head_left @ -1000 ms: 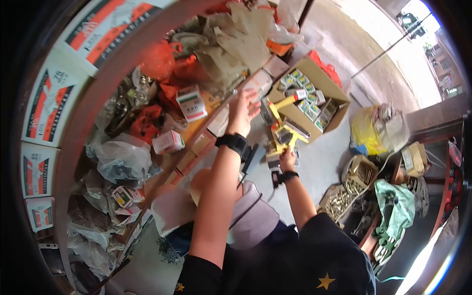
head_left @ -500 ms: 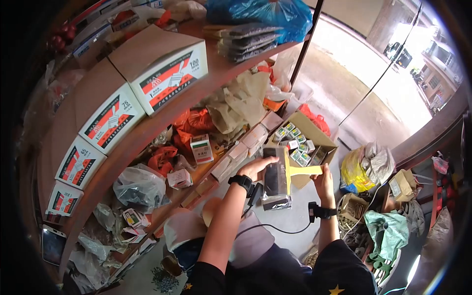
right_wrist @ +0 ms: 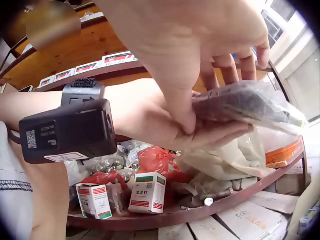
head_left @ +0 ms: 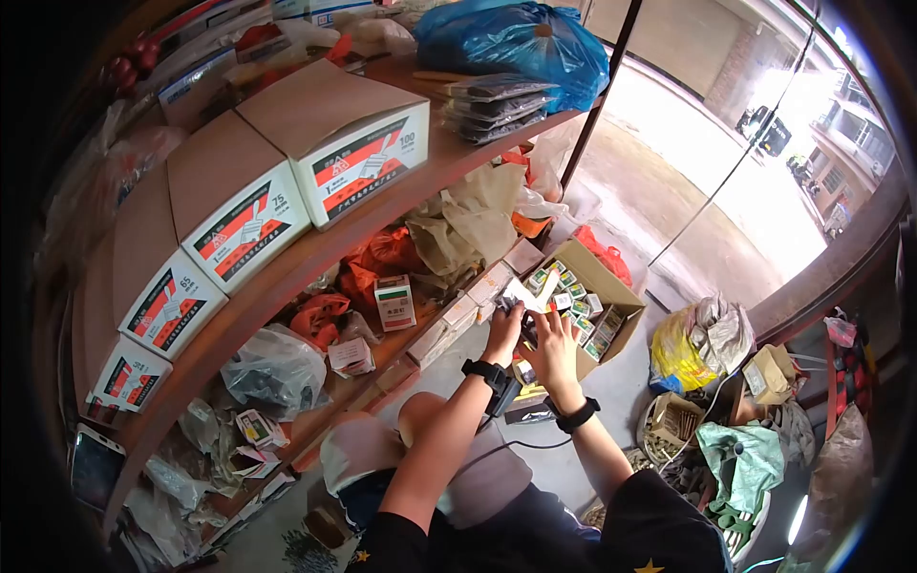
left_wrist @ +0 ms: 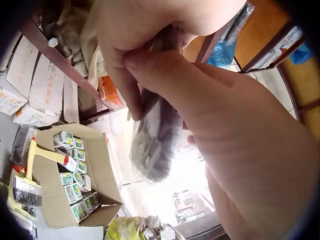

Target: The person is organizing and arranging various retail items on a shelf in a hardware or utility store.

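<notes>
A wide paint brush (left_wrist: 157,135), its dark bristles wrapped in clear plastic, is between my two hands. Curled fingers of my left hand (head_left: 503,336) grip it, and in the right wrist view it lies along those fingers. My right hand (head_left: 554,361) has its thumb (right_wrist: 182,112) at the near end of the brush, with the other fingers behind it. Its handle is hidden by the hands. More yellow-handled brushes (left_wrist: 31,162) lie by the open cardboard box (left_wrist: 102,160), one handle reaching over the small green-and-white boxes (left_wrist: 75,192) inside.
On the left, a shelf carries labelled brush boxes (head_left: 363,167), a blue plastic bag (head_left: 521,53) and a phone (head_left: 97,466). Below it are plastic bags (head_left: 277,371) and a carton (head_left: 394,303). A yellow-white sack (head_left: 680,349) stands at the right.
The right hand has left the yellow handle's end and come left beside the left hand. The brush has turned from flat to nearly edge-on. The head view has tilted up after the first frame.
</notes>
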A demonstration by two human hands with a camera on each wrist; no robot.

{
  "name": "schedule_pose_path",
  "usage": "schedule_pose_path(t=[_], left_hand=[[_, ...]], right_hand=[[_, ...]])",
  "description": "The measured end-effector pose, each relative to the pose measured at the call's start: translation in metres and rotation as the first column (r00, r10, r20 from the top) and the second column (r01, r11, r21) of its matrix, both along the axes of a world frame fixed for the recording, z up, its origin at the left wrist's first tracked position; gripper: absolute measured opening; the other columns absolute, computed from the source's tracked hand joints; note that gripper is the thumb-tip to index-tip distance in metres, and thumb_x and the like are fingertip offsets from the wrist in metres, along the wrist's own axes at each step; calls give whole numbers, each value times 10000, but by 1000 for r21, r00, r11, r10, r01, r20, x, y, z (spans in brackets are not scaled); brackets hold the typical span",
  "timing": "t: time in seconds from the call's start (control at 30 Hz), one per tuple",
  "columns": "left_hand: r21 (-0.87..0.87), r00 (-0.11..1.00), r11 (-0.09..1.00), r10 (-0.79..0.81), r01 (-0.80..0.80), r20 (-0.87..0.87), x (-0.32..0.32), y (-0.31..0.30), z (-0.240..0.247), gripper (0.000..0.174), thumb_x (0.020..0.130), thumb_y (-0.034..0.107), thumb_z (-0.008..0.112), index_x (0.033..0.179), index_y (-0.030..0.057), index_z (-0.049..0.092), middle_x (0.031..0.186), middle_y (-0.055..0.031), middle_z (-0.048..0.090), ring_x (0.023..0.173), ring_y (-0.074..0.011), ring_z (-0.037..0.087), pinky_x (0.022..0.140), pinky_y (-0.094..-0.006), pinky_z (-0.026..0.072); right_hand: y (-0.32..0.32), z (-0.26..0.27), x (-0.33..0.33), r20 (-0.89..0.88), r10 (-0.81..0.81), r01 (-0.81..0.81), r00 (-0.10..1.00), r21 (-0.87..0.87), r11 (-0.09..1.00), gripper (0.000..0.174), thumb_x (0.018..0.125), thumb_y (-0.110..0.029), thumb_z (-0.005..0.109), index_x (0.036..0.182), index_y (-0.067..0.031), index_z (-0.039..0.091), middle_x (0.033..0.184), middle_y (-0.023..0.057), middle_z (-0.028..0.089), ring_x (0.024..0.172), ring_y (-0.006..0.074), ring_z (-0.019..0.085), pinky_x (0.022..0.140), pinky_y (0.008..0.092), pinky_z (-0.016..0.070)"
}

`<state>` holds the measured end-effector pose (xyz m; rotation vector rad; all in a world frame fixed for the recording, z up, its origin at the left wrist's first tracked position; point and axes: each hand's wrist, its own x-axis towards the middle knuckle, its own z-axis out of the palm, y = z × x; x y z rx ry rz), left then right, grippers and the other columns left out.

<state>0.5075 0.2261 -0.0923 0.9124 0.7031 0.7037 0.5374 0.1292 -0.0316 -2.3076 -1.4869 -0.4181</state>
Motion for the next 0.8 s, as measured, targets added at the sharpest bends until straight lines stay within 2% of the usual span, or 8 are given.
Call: schedule_pose_path(t=[0.1, 0.23, 0.43, 0.5, 0.6, 0.7, 0.77, 0.8], left_hand=[[173, 996, 985, -12, -4, 91, -1, 2, 6, 246, 789, 239, 506, 945, 51, 477, 814, -29, 513, 720, -83, 502, 534, -225, 412], [159, 953, 965, -235, 206, 192, -18, -7, 41, 353, 790, 296, 517, 1031, 61, 410, 926, -41, 485, 819, -99, 496, 602, -250, 459], [46, 909, 909, -415, 414, 33, -9, -7, 13, 444, 798, 421, 453, 1081, 89, 371, 991, -72, 456, 799, -133, 514, 573, -239, 464], [200, 919, 899, -394, 390, -21, 2, -2, -12, 476, 790, 480, 420, 1065, 94, 379, 992, -72, 457, 773, -151, 522, 597, -270, 456], [11, 956, 957, -288, 289, -48, -16, 7, 10, 518, 762, 538, 400, 1017, 88, 399, 960, -67, 480, 707, -148, 514, 621, -312, 426], [-89, 1000, 996, -10, 11, 6, -25, 25, 4, 453, 780, 478, 396, 1011, 89, 403, 921, -67, 503, 689, -148, 511, 593, -292, 420], [-99, 1000, 995, 7, -7, -9, -29, 30, 2, 470, 782, 469, 387, 1044, 79, 395, 986, -93, 503, 778, -195, 522, 655, -329, 425], [-130, 1000, 991, -18, 19, 12, -30, 30, 2, 489, 782, 471, 381, 1064, 72, 387, 1033, -107, 490, 837, -229, 513, 700, -352, 416]], right_hand=[[5, 5, 4, 21, -11, 11, 1000, -2, 1000, 519, 549, -222, 669, 1010, -87, 472, 889, 80, 477, 821, 236, 468, 728, 371, 321], [2, 8, 18, -55, -24, 27, 998, 64, 998, 457, 542, -142, 645, 962, -68, 477, 838, 99, 511, 798, 251, 504, 716, 369, 334], [-10, -16, 54, -302, -50, 101, 952, 157, 982, 143, 628, -132, 571, 678, 2, 560, 612, 160, 563, 578, 302, 564, 551, 352, 447], [-22, -28, 77, -401, -23, 103, 916, 180, 978, 145, 625, -135, 575, 690, -6, 585, 624, 159, 569, 594, 271, 581, 552, 337, 448], [-38, 3, 92, -319, -92, 181, 943, 260, 948, 128, 654, -144, 562, 686, -25, 597, 593, 149, 561, 548, 254, 574, 521, 322, 442], [-31, 65, 127, 141, -308, 224, 941, 423, 878, 124, 721, -140, 533, 655, -46, 578, 528, 135, 523, 461, 257, 523, 448, 345, 397], [-15, 146, 113, 207, -115, -59, 972, 682, 729, 122, 763, -107, 513, 692, -14, 549, 576, 120, 537, 486, 195, 519, 463, 305, 380], [-3, 175, 116, 183, -183, -14, 966, 743, 669, 114, 768, -97, 507, 719, -8, 558, 612, 122, 557, 541, 186, 540, 498, 292, 396]])
